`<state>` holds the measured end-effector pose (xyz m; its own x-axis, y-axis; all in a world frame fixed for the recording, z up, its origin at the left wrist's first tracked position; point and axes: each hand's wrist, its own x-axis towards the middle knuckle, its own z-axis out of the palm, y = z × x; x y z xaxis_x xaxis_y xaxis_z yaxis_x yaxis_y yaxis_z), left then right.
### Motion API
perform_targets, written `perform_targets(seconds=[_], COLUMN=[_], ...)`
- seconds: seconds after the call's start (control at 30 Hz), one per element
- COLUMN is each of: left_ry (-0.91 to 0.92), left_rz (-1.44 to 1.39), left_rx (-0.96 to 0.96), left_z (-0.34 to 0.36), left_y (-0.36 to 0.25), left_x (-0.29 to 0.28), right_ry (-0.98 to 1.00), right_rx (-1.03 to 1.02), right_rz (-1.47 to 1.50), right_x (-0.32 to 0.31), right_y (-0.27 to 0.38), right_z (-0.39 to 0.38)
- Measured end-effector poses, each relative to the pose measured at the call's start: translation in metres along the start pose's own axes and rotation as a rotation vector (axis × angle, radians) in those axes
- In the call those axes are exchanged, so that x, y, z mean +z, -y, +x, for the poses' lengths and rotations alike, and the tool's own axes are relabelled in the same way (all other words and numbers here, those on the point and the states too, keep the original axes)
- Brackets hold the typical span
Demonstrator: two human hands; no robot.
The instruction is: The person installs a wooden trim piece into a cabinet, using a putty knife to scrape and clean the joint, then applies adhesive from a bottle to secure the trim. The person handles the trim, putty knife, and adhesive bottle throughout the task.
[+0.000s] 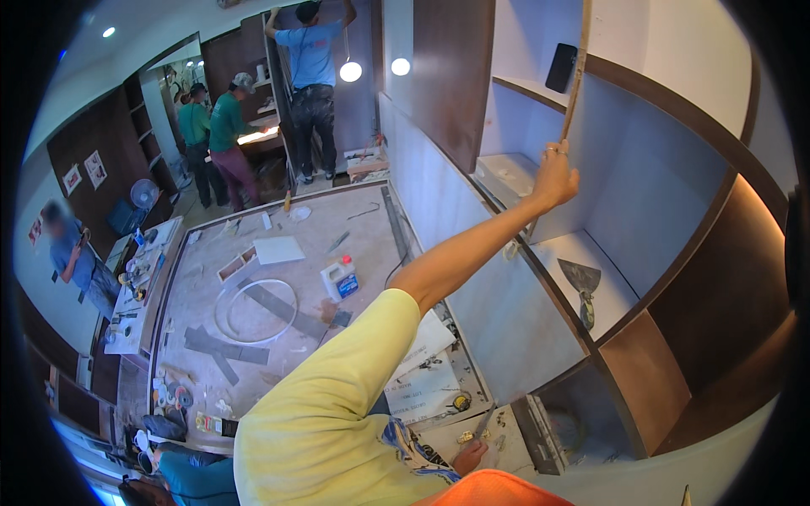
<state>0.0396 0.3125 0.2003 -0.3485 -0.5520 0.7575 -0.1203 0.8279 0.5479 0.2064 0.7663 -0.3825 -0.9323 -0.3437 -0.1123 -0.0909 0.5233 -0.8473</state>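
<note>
Platform: broad, low, pale top with dark edging; well scattered with tools and offcuts
Shelving unit: along the person's right; brown edges, pale blue-grey insides, several open compartments; lit strip under the curved edge at far right
Co-workers: one in blue shirt at far end, arms raised; two in green beside a lit bench; one at far left, head bent; one in teal low at bottom left
Wooden strip: the piece in hand; slim, near upright, in front of the upper compartments, running out past the top of view
Left hand: raised, yellow sleeve behind; fingers curled closed round the strip's lower end; ring on one finger
Right hand: low, partly hidden behind orange fabric; closed about a narrow scraper, grey blade pointing up
White hoop: flat on platform, over dark strips
Jug: white, red cap, blue label; upright near the hoop
Wide putty knife: in the lower compartment, blade away from the person; lying or leaning, cannot tell
Phone: black, tilted on upper shelf, just left of the strip
Tape measure: yellow and black; near the right hand
</note>
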Motion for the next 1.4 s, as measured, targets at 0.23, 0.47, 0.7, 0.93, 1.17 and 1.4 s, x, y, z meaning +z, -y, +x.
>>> perform_targets(seconds=[0.23,0.47,0.7,0.93,1.17,1.4], left_ry=[0.032,0.064,0.040,-0.299,-0.455,-0.558], left_rz=[-0.035,-0.011,-0.095,-0.452,-0.418,-0.424], left_rx=[0.030,0.157,0.182,0.037,0.107,0.173], left_z=[0.000,0.021,0.037,0.182,0.302,0.312], left_y=[0.012,0.048,0.044,0.033,0.003,-0.008], left_x=[-0.004,-0.004,-0.033,-0.050,-0.034,-0.013], right_ry=[0.160,0.324,0.329,-0.106,-0.204,-0.258], right_rx=[-0.177,-0.306,-0.927,-1.192,-1.101,-1.056], right_rz=[0.609,0.734,0.660,0.166,-0.183,-0.291], right_x=[0.005,-0.043,-0.119,-0.147,-0.171,-0.167], right_y=[0.166,0.357,0.547,0.708,0.761,0.769], right_z=[0.061,0.130,0.202,0.286,0.301,0.290])
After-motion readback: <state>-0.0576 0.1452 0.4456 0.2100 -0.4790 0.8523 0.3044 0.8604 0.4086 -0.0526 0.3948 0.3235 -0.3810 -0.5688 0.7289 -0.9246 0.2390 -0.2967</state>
